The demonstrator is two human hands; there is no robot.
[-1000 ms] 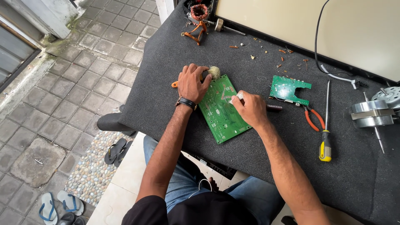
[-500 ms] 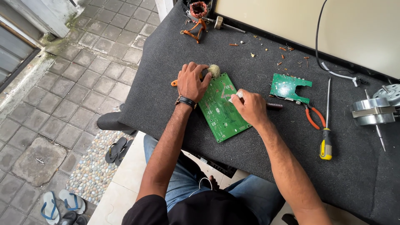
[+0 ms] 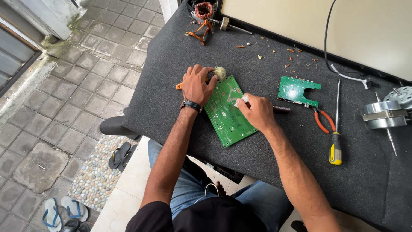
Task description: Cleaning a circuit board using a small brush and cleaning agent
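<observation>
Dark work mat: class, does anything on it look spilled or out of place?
Yes. Small orange and tan scraps lie scattered over the far part of the mat, near the smaller green board. The large green board lies flat under both hands.
</observation>
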